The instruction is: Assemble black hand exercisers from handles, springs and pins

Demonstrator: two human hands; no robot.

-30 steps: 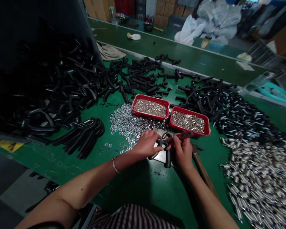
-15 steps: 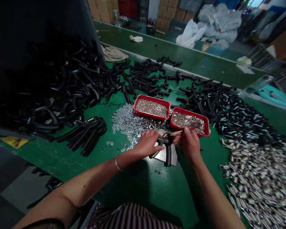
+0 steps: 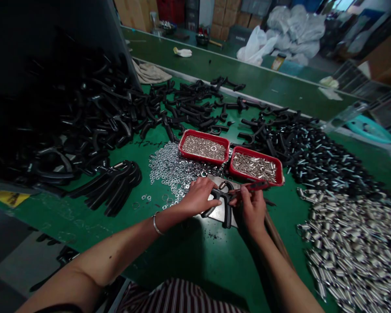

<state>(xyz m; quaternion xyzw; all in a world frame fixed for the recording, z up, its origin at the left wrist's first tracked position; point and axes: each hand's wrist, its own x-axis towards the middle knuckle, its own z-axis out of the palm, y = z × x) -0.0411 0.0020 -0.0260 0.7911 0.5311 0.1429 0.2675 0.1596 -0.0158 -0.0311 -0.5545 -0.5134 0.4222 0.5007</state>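
My left hand (image 3: 199,196) presses on a black two-handled, pliers-like tool (image 3: 227,213) with a small coil spring between its arms. The tool lies on a metal plate (image 3: 217,214) on the green bench. My right hand (image 3: 253,211) is closed around a slim red-handled tool (image 3: 256,186), perhaps pliers. Its tip points left towards the black tool's joint, but its contact there is too small to tell. Just beyond the hands sit a red tray of tiny metal parts (image 3: 185,156) and a red tray of metal pins (image 3: 233,169).
Loose metal rings (image 3: 164,167) lie left of the trays. Stacked black handles (image 3: 117,184) and a large heap of black handles (image 3: 94,117) fill the left. To the right are black parts with pins (image 3: 332,156) and metal springs (image 3: 352,243). A wooden shaft (image 3: 278,241) lies by my right forearm.
My right hand has moved slightly down and left, lowering the red-handled tool away from the pin tray. The wooden shaft by my forearm now shows. My left hand stays on the black tool.
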